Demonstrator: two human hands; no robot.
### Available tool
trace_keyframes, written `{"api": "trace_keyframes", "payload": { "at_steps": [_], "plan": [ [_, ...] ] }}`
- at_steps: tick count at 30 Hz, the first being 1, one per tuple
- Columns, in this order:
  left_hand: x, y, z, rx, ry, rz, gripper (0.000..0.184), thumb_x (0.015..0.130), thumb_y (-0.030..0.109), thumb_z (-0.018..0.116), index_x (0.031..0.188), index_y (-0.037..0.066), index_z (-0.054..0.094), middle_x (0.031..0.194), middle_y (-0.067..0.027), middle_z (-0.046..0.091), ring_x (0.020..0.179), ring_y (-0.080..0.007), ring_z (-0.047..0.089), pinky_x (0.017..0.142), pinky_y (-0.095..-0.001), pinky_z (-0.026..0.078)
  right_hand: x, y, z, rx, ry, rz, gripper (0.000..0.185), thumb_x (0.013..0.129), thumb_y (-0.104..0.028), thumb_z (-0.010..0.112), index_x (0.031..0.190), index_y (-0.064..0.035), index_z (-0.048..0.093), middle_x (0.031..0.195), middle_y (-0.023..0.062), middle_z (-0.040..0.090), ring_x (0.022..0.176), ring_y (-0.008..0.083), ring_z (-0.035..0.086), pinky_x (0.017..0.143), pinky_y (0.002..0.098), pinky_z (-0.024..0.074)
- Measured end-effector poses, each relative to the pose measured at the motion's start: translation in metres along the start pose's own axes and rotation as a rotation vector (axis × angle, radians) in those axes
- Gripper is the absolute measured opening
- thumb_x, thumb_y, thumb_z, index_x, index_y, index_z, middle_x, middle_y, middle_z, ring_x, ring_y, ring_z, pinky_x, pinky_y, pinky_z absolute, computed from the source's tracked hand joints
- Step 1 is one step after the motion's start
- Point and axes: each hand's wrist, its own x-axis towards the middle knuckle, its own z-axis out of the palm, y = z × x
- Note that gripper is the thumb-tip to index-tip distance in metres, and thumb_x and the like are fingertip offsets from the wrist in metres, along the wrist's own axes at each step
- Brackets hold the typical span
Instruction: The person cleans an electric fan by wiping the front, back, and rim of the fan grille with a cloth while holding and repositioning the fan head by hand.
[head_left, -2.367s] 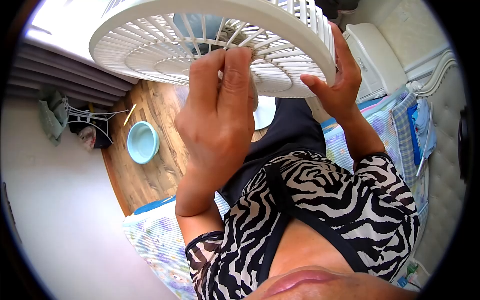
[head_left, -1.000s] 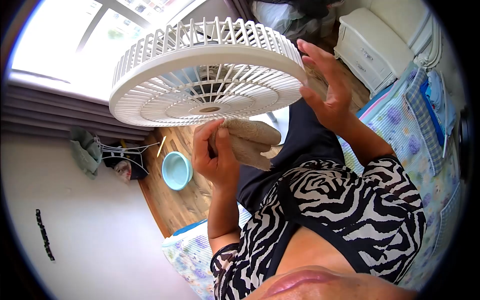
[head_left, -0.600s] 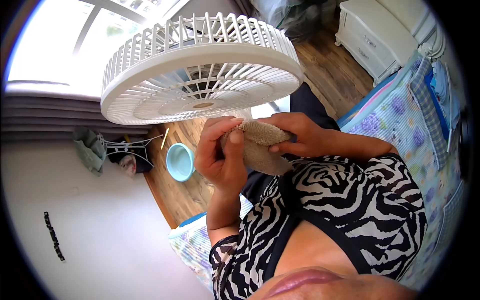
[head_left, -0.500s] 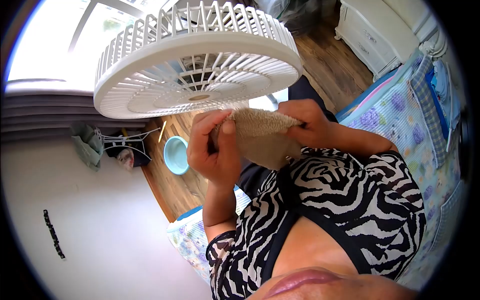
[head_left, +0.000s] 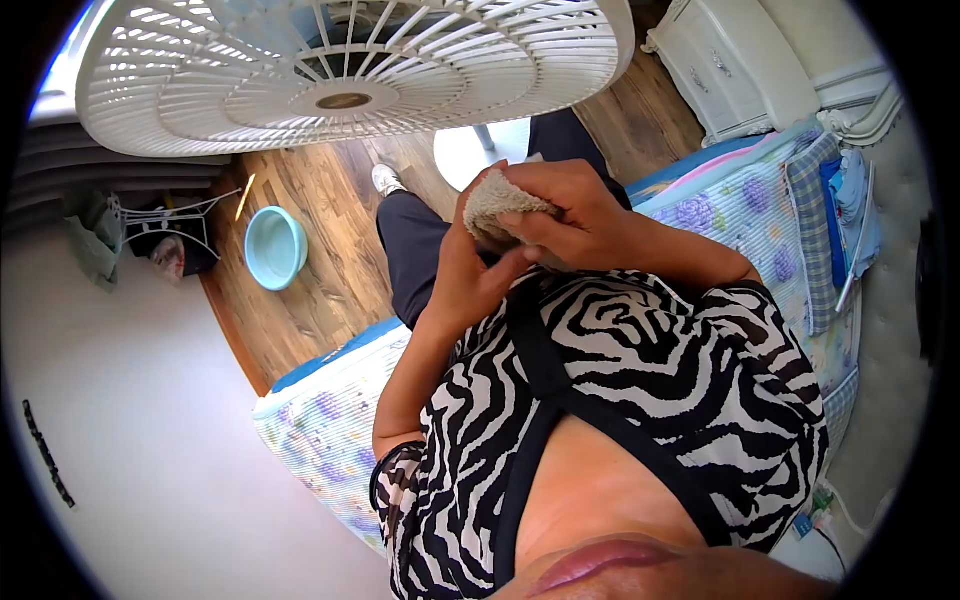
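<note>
A beige terry cloth (head_left: 505,205) is bunched up between my two hands in front of my chest. My left hand (head_left: 468,262) is closed round its lower left side, with the thumb pointing to the right. From the right, my right hand (head_left: 575,210) grips it with the fingers curled over the top. Part of the cloth is hidden inside the hands. Above and ahead of them is a large white fan (head_left: 345,128), its round grille facing me and apart from both hands.
A light blue basin (head_left: 276,247) stands on the wooden floor (head_left: 325,210) to the left. Near the wall are a white wire rack (head_left: 170,215) and bags. A bed with a flowered cover (head_left: 735,225) lies on the right; beyond it is a white drawer cabinet (head_left: 735,75).
The cloth, spread between my hands before, is now crumpled smaller, and my hands have come together. My view has tilted down, so the fan sits higher and the basin further left.
</note>
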Motion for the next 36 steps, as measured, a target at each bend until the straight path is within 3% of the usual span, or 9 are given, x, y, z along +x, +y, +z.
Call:
{"api": "trace_keyframes", "payload": {
  "at_steps": [3, 6, 10, 13, 16, 25, 31, 34, 36],
  "plan": [
    [-0.001, -0.030, -0.003, -0.220, 0.114, -0.051, 0.044, 0.089, 0.003, 0.058, 0.129, -0.001, 0.041, 0.112, -0.0073, 0.057, 0.104, -0.0138, 0.055, 0.087, -0.0259, 0.046, 0.003, 0.001, -0.008, -0.197, -0.068, -0.036, 0.019, 0.084, -0.016, 0.063, 0.088, 0.0021, 0.060, 0.076, 0.0147, 0.060, 0.067, 0.0260, 0.058, 0.059, 0.0338, 0.0444],
    [0.004, -0.043, -0.005, -0.314, 0.343, -0.079, 0.035, 0.093, 0.011, 0.056, 0.124, -0.001, 0.045, 0.111, -0.0068, 0.057, 0.098, -0.0121, 0.055, 0.084, -0.0256, 0.047, -0.003, 0.000, -0.027, -0.453, 0.157, -0.185, 0.013, 0.088, -0.009, 0.058, 0.090, 0.0035, 0.062, 0.086, 0.0142, 0.060, 0.078, 0.0233, 0.058, 0.069, 0.0292, 0.0471],
    [0.011, -0.051, -0.006, -0.567, 0.432, -0.122, 0.033, 0.093, 0.016, 0.059, 0.120, 0.000, 0.048, 0.108, -0.0054, 0.059, 0.095, -0.0111, 0.056, 0.082, -0.0240, 0.047, -0.006, 0.024, -0.051, -0.254, 0.816, -0.466, 0.008, 0.086, -0.003, 0.062, 0.093, -0.0001, 0.061, 0.089, 0.0104, 0.063, 0.073, 0.0164, 0.057, 0.070, 0.0265, 0.0482],
    [0.013, -0.043, -0.001, -0.465, 0.367, -0.114, 0.032, 0.090, 0.013, 0.064, 0.115, 0.000, 0.052, 0.101, -0.0038, 0.061, 0.090, -0.0103, 0.057, 0.080, -0.0234, 0.047, -0.026, 0.035, -0.056, -0.063, 0.792, -0.362, 0.022, 0.087, -0.006, 0.062, 0.107, -0.0006, 0.057, 0.096, 0.0116, 0.064, 0.081, 0.0145, 0.059, 0.074, 0.0258, 0.0483],
    [0.018, -0.016, 0.009, -0.272, 0.291, 0.008, 0.030, 0.086, 0.009, 0.068, 0.110, 0.000, 0.054, 0.096, -0.0028, 0.062, 0.086, -0.0094, 0.058, 0.077, -0.0229, 0.047, -0.044, 0.024, -0.037, -0.256, 0.339, -0.121, 0.026, 0.091, -0.012, 0.058, 0.112, 0.0026, 0.052, 0.090, 0.0096, 0.059, 0.083, 0.0176, 0.057, 0.078, 0.0286, 0.0470],
    [0.019, -0.018, -0.011, 0.117, 0.265, 0.035, 0.031, 0.078, 0.011, 0.075, 0.100, 0.001, 0.055, 0.090, -0.0018, 0.058, 0.079, -0.0078, 0.054, 0.073, -0.0219, 0.045, -0.042, 0.041, 0.005, 0.182, 0.240, 0.286, 0.024, 0.090, -0.021, 0.060, 0.099, 0.0003, 0.065, 0.087, 0.0080, 0.065, 0.081, 0.0115, 0.059, 0.071, 0.0274, 0.0475],
    [0.025, -0.021, -0.019, 0.081, 0.316, 0.017, 0.023, 0.086, 0.015, 0.067, 0.099, 0.001, 0.055, 0.089, -0.0021, 0.058, 0.081, -0.0086, 0.053, 0.074, -0.0217, 0.043, -0.040, 0.034, 0.013, 1.030, 0.390, 0.555, 0.034, 0.093, -0.029, 0.057, 0.103, 0.0026, 0.063, 0.090, 0.0049, 0.063, 0.079, 0.0095, 0.057, 0.069, 0.0248, 0.0465],
    [0.031, -0.018, -0.014, 0.098, 0.381, 0.179, 0.022, 0.088, 0.015, 0.066, 0.101, 0.001, 0.054, 0.091, -0.0026, 0.058, 0.082, -0.0088, 0.052, 0.076, -0.0220, 0.042, -0.046, 0.046, 0.011, 1.093, 0.084, 0.659, 0.042, 0.093, -0.034, 0.057, 0.106, 0.0047, 0.062, 0.092, 0.0071, 0.063, 0.081, 0.0104, 0.058, 0.071, 0.0244, 0.0467],
    [0.035, -0.012, -0.015, 0.097, 0.431, 0.257, 0.023, 0.089, 0.016, 0.065, 0.102, 0.001, 0.054, 0.092, -0.0031, 0.059, 0.083, -0.0091, 0.052, 0.077, -0.0222, 0.042, -0.049, 0.049, 0.009, 0.741, -0.014, 0.595, 0.047, 0.093, -0.040, 0.055, 0.107, 0.0050, 0.062, 0.090, 0.0077, 0.063, 0.081, 0.0118, 0.058, 0.070, 0.0246, 0.0470]
  ]
}}
